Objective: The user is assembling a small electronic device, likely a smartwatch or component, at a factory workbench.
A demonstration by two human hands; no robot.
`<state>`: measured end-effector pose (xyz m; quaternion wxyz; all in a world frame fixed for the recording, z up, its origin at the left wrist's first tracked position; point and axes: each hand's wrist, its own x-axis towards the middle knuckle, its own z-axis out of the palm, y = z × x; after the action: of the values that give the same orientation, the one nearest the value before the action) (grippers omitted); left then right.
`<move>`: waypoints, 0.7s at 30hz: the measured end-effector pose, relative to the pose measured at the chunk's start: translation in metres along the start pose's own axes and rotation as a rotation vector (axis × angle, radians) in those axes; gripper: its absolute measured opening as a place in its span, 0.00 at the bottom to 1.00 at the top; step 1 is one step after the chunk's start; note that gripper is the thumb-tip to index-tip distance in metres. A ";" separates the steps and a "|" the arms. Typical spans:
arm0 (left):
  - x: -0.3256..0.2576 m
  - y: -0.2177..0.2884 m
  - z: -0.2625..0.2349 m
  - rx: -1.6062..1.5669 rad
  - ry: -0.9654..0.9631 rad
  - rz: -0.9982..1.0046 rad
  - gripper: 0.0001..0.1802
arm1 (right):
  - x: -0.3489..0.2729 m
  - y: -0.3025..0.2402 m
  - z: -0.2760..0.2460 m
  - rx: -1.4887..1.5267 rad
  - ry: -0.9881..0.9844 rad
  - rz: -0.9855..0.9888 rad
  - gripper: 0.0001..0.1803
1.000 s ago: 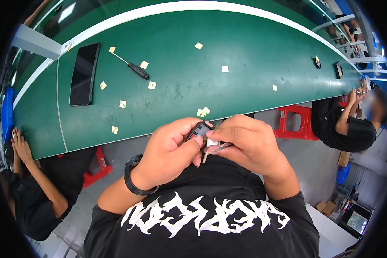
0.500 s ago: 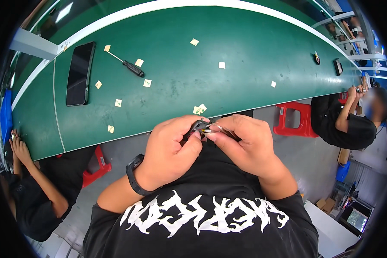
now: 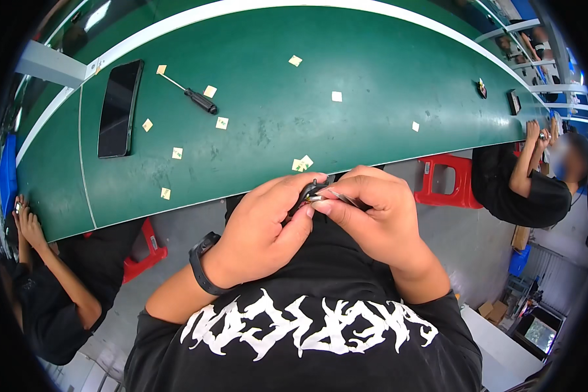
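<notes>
Just off the table's near edge, my left hand point(image 3: 268, 219) is closed round a small black curved plastic casing point(image 3: 312, 187). Thumb and forefinger of my right hand point(image 3: 379, 212) pinch a small metallic-looking piece at the casing's open side. Bits of coloured wire seem to show between the two hands, but the fingers hide most of it. A dark thin strip point(image 3: 354, 200) sticks out under my right fingers; its kind cannot be made out. Both hands nearly touch each other over my lap.
On the green table point(image 3: 261, 91) lie a black phone point(image 3: 120, 110), a screwdriver point(image 3: 200, 101) and several small pale squares point(image 3: 302, 163). Red stools point(image 3: 447, 181) stand by the edge. One person point(image 3: 59, 287) works at the left, another point(image 3: 526, 176) at the right.
My right fingertips have moved slightly closer against the casing, and it has turned a little in my left hand. The table view has shifted slightly.
</notes>
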<state>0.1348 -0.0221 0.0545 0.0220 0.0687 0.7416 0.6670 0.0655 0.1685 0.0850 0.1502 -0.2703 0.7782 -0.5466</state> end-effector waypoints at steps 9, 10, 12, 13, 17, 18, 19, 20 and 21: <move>-0.004 0.000 -0.008 -0.025 -0.127 0.025 0.25 | 0.007 0.003 -0.006 0.210 -0.038 0.338 0.14; -0.003 0.000 -0.009 -0.026 -0.126 0.023 0.25 | 0.009 0.008 -0.004 0.210 -0.039 0.340 0.14; -0.001 -0.001 -0.011 -0.056 -0.151 0.049 0.25 | 0.012 0.015 0.005 0.603 -0.063 0.395 0.13; -0.002 -0.003 -0.009 -0.094 -0.131 0.029 0.25 | 0.011 0.010 0.006 0.677 -0.076 0.461 0.13; -0.007 -0.007 -0.004 -0.159 -0.071 0.006 0.25 | 0.009 0.014 0.016 0.801 -0.092 0.411 0.11; -0.008 -0.007 -0.005 -0.185 -0.081 -0.028 0.24 | 0.010 0.009 0.015 0.843 -0.103 0.414 0.10; -0.008 -0.008 -0.005 -0.211 -0.092 -0.063 0.23 | 0.011 0.005 0.015 0.886 -0.114 0.417 0.09; -0.009 -0.008 -0.005 -0.213 -0.092 -0.065 0.23 | 0.012 0.004 0.014 0.886 -0.114 0.420 0.09; -0.010 -0.010 -0.005 -0.247 -0.080 -0.068 0.22 | 0.013 0.003 0.013 0.899 -0.131 0.453 0.09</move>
<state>0.1430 -0.0288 0.0449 0.0820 0.0669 0.6544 0.7487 0.0610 0.1521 0.0783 0.4150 -0.0373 0.4941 -0.7631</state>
